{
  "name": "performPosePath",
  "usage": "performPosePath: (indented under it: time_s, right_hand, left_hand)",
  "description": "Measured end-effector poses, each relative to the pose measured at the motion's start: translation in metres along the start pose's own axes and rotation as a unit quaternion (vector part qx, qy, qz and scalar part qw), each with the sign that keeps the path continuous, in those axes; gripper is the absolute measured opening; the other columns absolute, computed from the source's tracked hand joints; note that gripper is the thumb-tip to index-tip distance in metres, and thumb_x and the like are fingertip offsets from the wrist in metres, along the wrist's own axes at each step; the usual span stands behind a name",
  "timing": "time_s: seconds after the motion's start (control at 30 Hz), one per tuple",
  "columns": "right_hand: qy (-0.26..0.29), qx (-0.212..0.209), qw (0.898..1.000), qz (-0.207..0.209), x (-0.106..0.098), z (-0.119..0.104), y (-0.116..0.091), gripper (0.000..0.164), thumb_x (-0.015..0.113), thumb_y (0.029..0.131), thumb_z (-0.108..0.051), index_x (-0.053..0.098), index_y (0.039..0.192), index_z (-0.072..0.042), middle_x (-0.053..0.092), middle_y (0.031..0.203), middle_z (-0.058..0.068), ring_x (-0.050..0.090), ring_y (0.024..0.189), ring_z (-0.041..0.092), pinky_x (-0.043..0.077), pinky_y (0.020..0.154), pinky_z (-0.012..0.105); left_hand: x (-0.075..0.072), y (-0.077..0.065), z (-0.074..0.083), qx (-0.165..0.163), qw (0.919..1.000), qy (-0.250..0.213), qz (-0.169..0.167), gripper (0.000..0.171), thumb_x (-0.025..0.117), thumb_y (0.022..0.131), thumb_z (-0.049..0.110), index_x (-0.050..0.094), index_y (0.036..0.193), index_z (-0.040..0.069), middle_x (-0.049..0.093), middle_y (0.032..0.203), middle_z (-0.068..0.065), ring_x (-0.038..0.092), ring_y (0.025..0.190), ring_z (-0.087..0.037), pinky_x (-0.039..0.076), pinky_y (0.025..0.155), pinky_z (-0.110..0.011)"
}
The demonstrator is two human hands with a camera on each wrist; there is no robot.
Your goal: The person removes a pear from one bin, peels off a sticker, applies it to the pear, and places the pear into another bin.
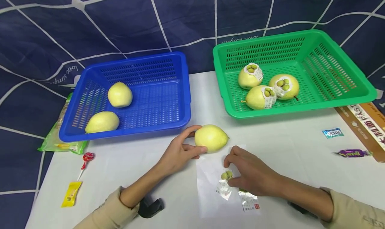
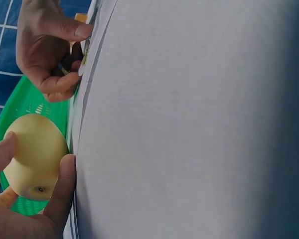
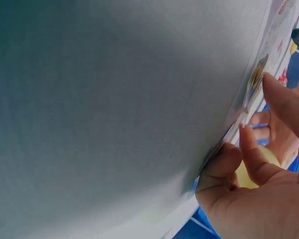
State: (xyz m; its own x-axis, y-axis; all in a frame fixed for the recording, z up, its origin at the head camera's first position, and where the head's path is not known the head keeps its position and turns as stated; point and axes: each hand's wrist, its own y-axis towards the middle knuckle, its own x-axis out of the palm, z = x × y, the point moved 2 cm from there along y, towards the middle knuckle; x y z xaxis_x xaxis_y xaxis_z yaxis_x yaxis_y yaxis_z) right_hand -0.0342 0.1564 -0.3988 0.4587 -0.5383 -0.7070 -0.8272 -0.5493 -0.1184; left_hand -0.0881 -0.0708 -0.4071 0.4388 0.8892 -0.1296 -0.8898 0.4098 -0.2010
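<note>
A smooth yellow-green pear (image 1: 211,138) lies on its side on the white table, its stem pointing right. My left hand (image 1: 179,152) holds it from the left, thumb in front and fingers behind; the left wrist view also shows this pear (image 2: 37,154) between thumb and fingers. My right hand (image 1: 252,172) is bent over a white backing sheet (image 1: 207,192). Its thumb and forefinger stand apart, fingertips close to a sticker (image 1: 224,190) printed with small pears. Partly under that hand is a second, silvery sticker (image 1: 249,202).
Behind on the left, a blue basket (image 1: 180,118) contains two plain pears. The green basket (image 1: 249,114) at the back right has three pears with stickers. A lollipop (image 1: 88,157) and yellow packet (image 1: 71,194) lie left; small wrapped sweets (image 1: 352,153) lie right.
</note>
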Motion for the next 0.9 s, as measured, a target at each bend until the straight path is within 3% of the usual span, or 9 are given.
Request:
performPosePath:
  time_s: [0.17,0.37,0.47,0.6,0.7,0.8,0.9]
  right_hand:
    - [-0.005,-0.018,1.000,0.000,-0.002,0.001,0.002,0.031,0.076,0.079,-0.004,0.052,0.079,-0.024,0.042,0.084,-0.013,0.044,0.075,0.004,0.042,0.064,0.023]
    - [0.109,-0.028,0.993,-0.036,-0.014,-0.002,0.005,0.026,0.067,0.092,-0.004,0.051,0.082,-0.022,0.049,0.069,-0.015,0.046,0.061,0.002,0.042,0.055,0.021]
    - [0.134,-0.072,0.988,-0.003,-0.023,-0.009,0.008,0.025,0.065,0.094,-0.003,0.050,0.084,-0.020,0.052,0.067,-0.014,0.047,0.058,0.002,0.043,0.052,0.021]
    - [0.099,-0.160,0.978,0.085,-0.040,-0.020,0.014,0.030,0.066,0.090,0.008,0.052,0.087,-0.018,0.058,0.079,-0.012,0.056,0.066,0.002,0.048,0.054,0.020]
    - [0.064,-0.208,0.967,0.129,-0.051,-0.027,0.022,0.032,0.063,0.085,0.015,0.056,0.092,-0.015,0.059,0.083,-0.010,0.056,0.068,0.002,0.049,0.056,0.018]
    - [0.035,-0.226,0.963,0.142,-0.058,-0.032,0.032,0.029,0.061,0.085,0.016,0.059,0.096,-0.011,0.058,0.082,-0.008,0.053,0.067,0.002,0.047,0.056,0.017]
    - [0.004,-0.218,0.966,0.140,-0.059,-0.033,0.043,0.025,0.060,0.087,0.013,0.061,0.097,-0.010,0.057,0.082,-0.007,0.049,0.069,0.004,0.046,0.057,0.019]
  left_hand:
    - [0.000,0.001,0.000,0.002,0.9999,0.010,-0.005,0.061,0.076,0.088,0.009,0.050,0.142,0.017,0.051,0.134,-0.015,0.071,0.082,-0.027,0.060,0.069,-0.036]
    - [-0.001,0.000,0.000,0.003,0.9999,0.015,-0.006,0.061,0.076,0.088,0.008,0.049,0.142,0.017,0.051,0.134,-0.016,0.071,0.082,-0.027,0.060,0.070,-0.036]
    - [0.000,0.000,0.000,0.002,0.9999,0.012,-0.008,0.062,0.076,0.088,0.008,0.049,0.143,0.017,0.050,0.135,-0.016,0.071,0.082,-0.028,0.060,0.070,-0.036]
    - [0.000,-0.001,0.000,0.001,0.9998,0.015,-0.011,0.062,0.076,0.088,0.010,0.049,0.143,0.019,0.050,0.135,-0.015,0.071,0.083,-0.027,0.060,0.070,-0.036]
    - [0.000,-0.001,0.000,-0.001,0.9998,0.016,-0.013,0.062,0.077,0.088,0.011,0.049,0.143,0.020,0.050,0.135,-0.014,0.072,0.083,-0.026,0.060,0.071,-0.036]
    - [-0.002,-0.001,0.000,0.000,0.9998,0.012,-0.017,0.063,0.076,0.088,0.009,0.049,0.143,0.020,0.049,0.135,-0.013,0.072,0.084,-0.027,0.060,0.071,-0.036]
    - [-0.003,-0.001,0.000,0.005,0.9997,0.003,-0.024,0.063,0.074,0.089,0.004,0.048,0.144,0.019,0.048,0.136,-0.013,0.071,0.086,-0.028,0.060,0.073,-0.036]
